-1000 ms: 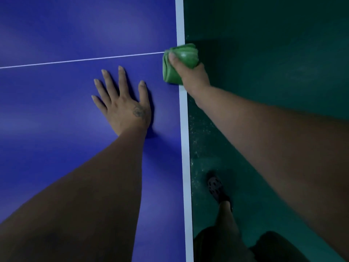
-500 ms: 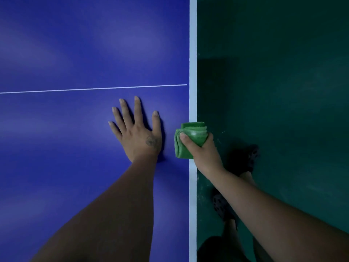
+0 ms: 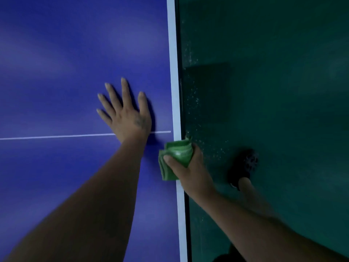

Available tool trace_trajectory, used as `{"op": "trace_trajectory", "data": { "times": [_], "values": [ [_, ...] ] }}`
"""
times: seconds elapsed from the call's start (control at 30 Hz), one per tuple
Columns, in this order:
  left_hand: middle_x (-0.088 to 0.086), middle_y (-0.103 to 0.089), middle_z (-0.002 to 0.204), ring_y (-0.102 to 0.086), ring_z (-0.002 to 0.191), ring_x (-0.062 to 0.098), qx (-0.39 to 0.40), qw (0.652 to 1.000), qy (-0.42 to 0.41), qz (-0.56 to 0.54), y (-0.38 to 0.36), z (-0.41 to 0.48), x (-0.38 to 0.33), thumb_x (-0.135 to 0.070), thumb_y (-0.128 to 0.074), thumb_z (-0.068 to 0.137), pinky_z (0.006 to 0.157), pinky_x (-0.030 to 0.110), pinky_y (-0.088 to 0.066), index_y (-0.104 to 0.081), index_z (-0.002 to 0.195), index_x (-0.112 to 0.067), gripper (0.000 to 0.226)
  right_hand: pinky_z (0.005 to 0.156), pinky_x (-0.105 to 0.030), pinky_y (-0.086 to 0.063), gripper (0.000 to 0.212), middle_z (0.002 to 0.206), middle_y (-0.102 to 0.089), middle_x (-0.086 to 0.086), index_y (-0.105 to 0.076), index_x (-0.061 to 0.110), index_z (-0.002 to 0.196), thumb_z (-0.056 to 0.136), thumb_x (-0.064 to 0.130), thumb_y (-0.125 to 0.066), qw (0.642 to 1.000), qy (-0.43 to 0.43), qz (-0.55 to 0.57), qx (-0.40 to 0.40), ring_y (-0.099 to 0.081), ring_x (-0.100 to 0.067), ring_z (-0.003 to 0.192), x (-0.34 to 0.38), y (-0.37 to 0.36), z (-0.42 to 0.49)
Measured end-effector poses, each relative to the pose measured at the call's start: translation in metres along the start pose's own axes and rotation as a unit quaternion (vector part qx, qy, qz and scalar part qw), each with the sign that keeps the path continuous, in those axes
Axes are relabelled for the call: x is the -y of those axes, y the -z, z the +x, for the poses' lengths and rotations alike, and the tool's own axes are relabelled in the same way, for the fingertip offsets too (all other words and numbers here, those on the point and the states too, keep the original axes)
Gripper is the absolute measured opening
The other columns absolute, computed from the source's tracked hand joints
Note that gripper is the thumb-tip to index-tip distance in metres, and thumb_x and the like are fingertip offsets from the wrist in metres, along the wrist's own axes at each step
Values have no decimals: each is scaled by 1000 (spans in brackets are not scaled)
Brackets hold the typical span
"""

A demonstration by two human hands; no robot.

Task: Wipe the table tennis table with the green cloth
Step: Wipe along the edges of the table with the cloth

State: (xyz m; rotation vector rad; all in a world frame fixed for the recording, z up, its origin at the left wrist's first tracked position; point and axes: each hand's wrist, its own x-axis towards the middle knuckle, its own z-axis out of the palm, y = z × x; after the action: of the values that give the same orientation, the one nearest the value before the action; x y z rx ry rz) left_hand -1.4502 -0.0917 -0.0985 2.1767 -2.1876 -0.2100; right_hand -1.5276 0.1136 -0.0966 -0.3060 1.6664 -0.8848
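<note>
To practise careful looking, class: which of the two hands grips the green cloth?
The right hand grips the green cloth over the white edge line; the left hand lies flat, fingers spread, on the blue table.

A dark green floor [image 3: 283, 44] is filling the whole side from 12 o'clock round to 6 o'clock. Little white specks [image 3: 196, 103] are lying on it in a thin band, close to the middle, toward 1 o'clock. A darker square shadow [image 3: 207, 91] is sitting on the floor right by them, toward 2 o'clock. At 4 o'clock a black shoe [image 3: 250, 163] with small holes is standing on the floor. A bare leg [image 3: 245, 186] is going into it from 5 o'clock. Everything is looking dim and a bit blurry
</note>
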Motion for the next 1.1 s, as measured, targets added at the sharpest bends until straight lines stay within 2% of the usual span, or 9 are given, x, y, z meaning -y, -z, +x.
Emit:
{"op": "trace_trajectory", "data": {
  "times": [0.07,0.23,0.4,0.47,0.57,0.73,0.87,0.97,1.1],
  "values": [
    [-1,-4,183,2,168,31,0,1000,8,-4,-2,50,-37,-74,-25,103,133,60,3,-17,171,-45,74,108,-44,-56,106,140,-62,5,-46,33,153,68,86,-79,999,1,33,10,-67,-12,123,-4,-1,-1],
    [-6,-8,182,0,169,23,-9,999,28,-21,-1,96,-64,-74,-26,103,135,53,2,-21,170,-47,72,93,-4,-46,113,142,-58,16,-39,36,158,68,97,-68,1000,-17,-9,25,-60,8,122,2,7,-1],
    [-6,-12,182,-4,169,22,-21,999,29,-20,-2,95,-64,-70,-29,106,135,51,-1,-25,170,-45,68,105,-44,-58,109,136,-67,6,-54,31,147,62,98,-71,994,-73,75,-23,-70,-8,119,41,-2,24],
    [-5,-13,182,-5,168,22,-22,999,31,-18,-2,95,-64,-69,-30,107,135,51,-1,-25,170,-45,68,102,-50,-59,108,132,-70,-1,-58,28,139,59,99,-74,991,-83,100,-28,-73,-16,115,67,0,49],
    [-4,-15,181,-7,168,24,-35,999,26,-16,-4,94,-63,-67,-33,107,135,51,-1,-28,170,-44,67,90,-36,-59,107,127,-71,2,-58,27,133,56,101,-69,997,-65,39,-31,-72,-12,108,118,14,98],
    [-1,-18,181,-10,168,26,-47,998,27,-17,-5,95,-62,-63,-41,107,135,52,-4,-33,169,-42,66,98,-34,-55,89,135,-69,-2,-59,17,140,81,81,-76,998,-3,14,-65,-69,-21,119,219,25,203],
    [0,-18,181,-10,168,27,-47,998,24,-17,-4,93,-64,-62,-41,108,135,53,-5,-33,169,-41,65,72,-18,-44,50,109,-64,13,-56,29,108,90,73,-74,999,17,9,-35,-65,-7,99,280,41,253],
    [0,-17,181,-9,168,27,-38,999,24,-16,-3,94,-64,-63,-38,108,135,54,-4,-32,169,-41,66,71,-21,-44,70,114,-63,11,-53,21,128,87,74,-76,998,19,19,-48,-64,-11,104,291,41,257],
    [1,-18,181,-10,168,28,-39,999,20,-17,0,94,-65,-61,-41,108,134,55,-5,-34,169,-39,65,103,-40,-54,96,144,-62,-5,-48,14,149,83,76,-78,997,11,-36,-67,-66,-26,125,250,36,219]
  ]
}}
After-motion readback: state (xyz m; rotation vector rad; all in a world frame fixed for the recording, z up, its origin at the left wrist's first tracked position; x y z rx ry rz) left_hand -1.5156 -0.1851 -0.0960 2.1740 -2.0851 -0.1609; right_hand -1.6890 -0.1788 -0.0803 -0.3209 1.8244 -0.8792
